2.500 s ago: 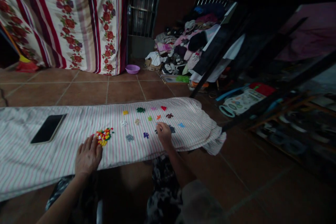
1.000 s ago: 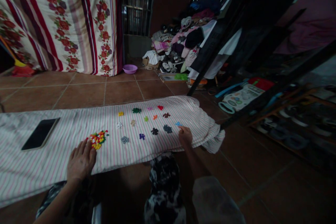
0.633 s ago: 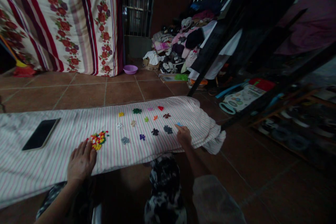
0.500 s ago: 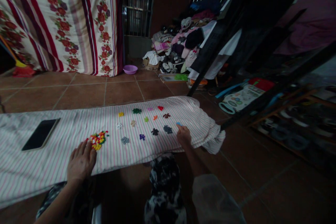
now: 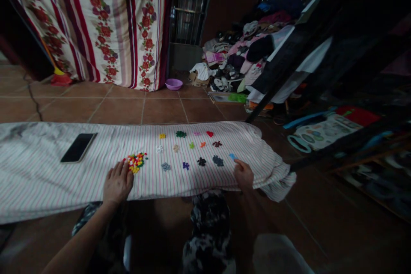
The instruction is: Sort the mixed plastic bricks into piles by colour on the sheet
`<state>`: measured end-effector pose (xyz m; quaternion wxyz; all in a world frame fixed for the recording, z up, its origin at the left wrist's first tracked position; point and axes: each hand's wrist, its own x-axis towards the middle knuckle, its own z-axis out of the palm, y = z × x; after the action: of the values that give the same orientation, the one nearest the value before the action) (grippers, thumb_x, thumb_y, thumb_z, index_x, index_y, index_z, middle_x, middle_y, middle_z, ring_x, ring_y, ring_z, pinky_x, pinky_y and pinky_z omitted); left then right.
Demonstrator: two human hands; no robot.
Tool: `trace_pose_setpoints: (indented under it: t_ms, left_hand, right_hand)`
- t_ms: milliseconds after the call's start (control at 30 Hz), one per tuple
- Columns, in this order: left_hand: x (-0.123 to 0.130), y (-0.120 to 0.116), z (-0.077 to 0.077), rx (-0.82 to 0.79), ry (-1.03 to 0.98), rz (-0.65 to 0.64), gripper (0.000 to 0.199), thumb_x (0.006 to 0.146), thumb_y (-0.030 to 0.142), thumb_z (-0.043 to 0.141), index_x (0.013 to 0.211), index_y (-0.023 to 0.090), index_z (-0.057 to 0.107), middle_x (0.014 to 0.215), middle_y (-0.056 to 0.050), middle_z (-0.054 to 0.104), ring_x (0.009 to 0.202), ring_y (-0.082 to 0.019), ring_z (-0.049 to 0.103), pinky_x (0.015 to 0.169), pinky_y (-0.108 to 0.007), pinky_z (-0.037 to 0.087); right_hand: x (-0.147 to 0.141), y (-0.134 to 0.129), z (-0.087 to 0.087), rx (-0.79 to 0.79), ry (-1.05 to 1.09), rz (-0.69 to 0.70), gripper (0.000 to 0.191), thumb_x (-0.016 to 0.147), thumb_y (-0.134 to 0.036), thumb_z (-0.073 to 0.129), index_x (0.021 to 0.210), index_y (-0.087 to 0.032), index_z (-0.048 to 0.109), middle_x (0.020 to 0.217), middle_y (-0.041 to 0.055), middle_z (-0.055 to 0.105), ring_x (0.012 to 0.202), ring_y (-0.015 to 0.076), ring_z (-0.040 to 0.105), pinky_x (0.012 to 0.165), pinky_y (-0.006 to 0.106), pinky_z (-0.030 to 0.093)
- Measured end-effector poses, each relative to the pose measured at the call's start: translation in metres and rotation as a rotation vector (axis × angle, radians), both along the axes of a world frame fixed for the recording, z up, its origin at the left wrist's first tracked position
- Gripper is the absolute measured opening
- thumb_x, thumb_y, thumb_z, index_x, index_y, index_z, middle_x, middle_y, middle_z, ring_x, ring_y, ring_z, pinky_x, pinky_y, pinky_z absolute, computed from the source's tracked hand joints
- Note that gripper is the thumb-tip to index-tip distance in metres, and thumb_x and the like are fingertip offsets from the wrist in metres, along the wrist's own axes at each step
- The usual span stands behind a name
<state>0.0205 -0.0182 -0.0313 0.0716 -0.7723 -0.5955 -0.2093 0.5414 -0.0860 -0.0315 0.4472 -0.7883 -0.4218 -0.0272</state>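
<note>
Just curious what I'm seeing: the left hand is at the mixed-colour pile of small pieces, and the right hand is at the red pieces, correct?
Not quite: the head view shows the right hand at the light blue pieces, not red. The left hand is at the mixed-colour pile.

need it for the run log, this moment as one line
left hand: at mixed-color pile | right hand: at light-blue pieces | phone: flat on striped cloth

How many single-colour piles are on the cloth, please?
14. Back row: yellow, dark green, pink, red. Middle: white, beige, lime, orange, brown. Front: grey, purple, black, slate, light blue. The right hand may hide more.
</note>
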Motion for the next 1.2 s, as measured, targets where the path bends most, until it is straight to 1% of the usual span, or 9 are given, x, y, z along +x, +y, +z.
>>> trace_pose_setpoints:
  t_ms: [100,200,333,433,567,733,867,1067,1200]
  left_hand:
    - [0.002,0.001,0.001,-0.004,-0.012,0.033,0.054,0.09,0.036,0.03,0.132,0.011,0.052,0.137,-0.018,0.055,0.131,-0.029,0.046,0.107,-0.048,0.034]
    - [0.004,0.0,0.002,-0.021,-0.019,0.063,0.053,0.091,0.035,0.03,0.132,0.01,0.053,0.137,-0.017,0.055,0.132,-0.029,0.045,0.108,-0.048,0.033]
    - [0.006,-0.001,0.006,-0.037,-0.04,0.061,0.053,0.092,0.036,0.031,0.133,0.009,0.052,0.139,-0.018,0.053,0.132,-0.03,0.045,0.109,-0.048,0.033]
    - [0.006,-0.001,0.007,-0.029,-0.055,0.064,0.052,0.092,0.036,0.032,0.133,0.011,0.053,0.139,-0.017,0.053,0.132,-0.03,0.045,0.109,-0.048,0.033]
    - [0.007,0.0,0.005,-0.031,-0.079,0.065,0.051,0.092,0.035,0.033,0.132,0.011,0.054,0.14,-0.017,0.052,0.133,-0.03,0.045,0.11,-0.049,0.032]
    - [0.006,0.001,0.002,-0.044,-0.108,0.07,0.051,0.093,0.033,0.031,0.133,0.009,0.051,0.141,-0.018,0.051,0.133,-0.03,0.044,0.11,-0.049,0.032]
    - [0.006,0.001,0.001,-0.033,-0.111,0.069,0.05,0.093,0.031,0.03,0.132,0.008,0.051,0.14,-0.019,0.051,0.132,-0.029,0.045,0.111,-0.048,0.031]
    - [0.007,0.001,0.001,-0.021,-0.107,0.063,0.048,0.094,0.031,0.031,0.13,0.008,0.053,0.139,-0.018,0.052,0.133,-0.03,0.045,0.111,-0.048,0.03]
    - [0.008,0.001,0.002,-0.028,-0.096,0.068,0.049,0.094,0.032,0.031,0.13,0.008,0.053,0.14,-0.018,0.052,0.133,-0.03,0.044,0.111,-0.048,0.03]
  right_hand:
    - [-0.009,0.007,0.01,0.046,0.013,-0.033,0.037,0.074,-0.028,0.043,0.094,-0.014,0.07,0.095,0.014,0.07,0.09,0.0255,0.063,0.089,0.042,0.049]
    - [-0.033,0.022,0.027,0.102,0.022,0.041,0.039,0.076,-0.033,0.045,0.098,-0.013,0.07,0.098,0.0146,0.07,0.091,0.0249,0.063,0.088,0.04,0.05]
    - [-0.089,0.044,0.052,0.113,0.049,0.262,0.04,0.081,-0.037,0.045,0.105,-0.014,0.068,0.103,0.0141,0.069,0.093,0.0232,0.063,0.085,0.037,0.052]
    - [-0.143,0.056,0.063,0.085,0.04,0.458,0.037,0.085,-0.034,0.044,0.106,-0.016,0.069,0.104,0.0126,0.068,0.089,0.0208,0.064,0.079,0.033,0.053]
    - [-0.213,0.066,0.06,0.035,0.016,0.776,0.031,0.087,-0.027,0.044,0.104,-0.019,0.07,0.102,0.01,0.068,0.092,0.0201,0.064,0.077,0.031,0.053]
    - [-0.282,0.071,0.046,-0.101,-0.065,1.015,0.03,0.088,-0.016,0.044,0.102,-0.02,0.07,0.1,0.0065,0.066,0.096,0.0179,0.062,0.089,0.031,0.05]
    - [-0.319,0.077,0.046,-0.274,-0.147,1.059,0.031,0.089,-0.012,0.045,0.109,-0.018,0.068,0.107,0.0087,0.064,0.101,0.0184,0.061,0.093,0.03,0.047]
    - [-0.347,0.088,0.054,-0.496,-0.255,0.905,0.028,0.091,-0.015,0.044,0.11,-0.017,0.064,0.105,0.0097,0.063,0.1,0.0203,0.06,0.088,0.031,0.046]
    - [-0.353,0.091,0.051,-0.548,-0.267,0.842,0.027,0.09,-0.014,0.045,0.111,-0.019,0.061,0.106,0.009,0.063,0.098,0.0195,0.059,0.084,0.029,0.045]
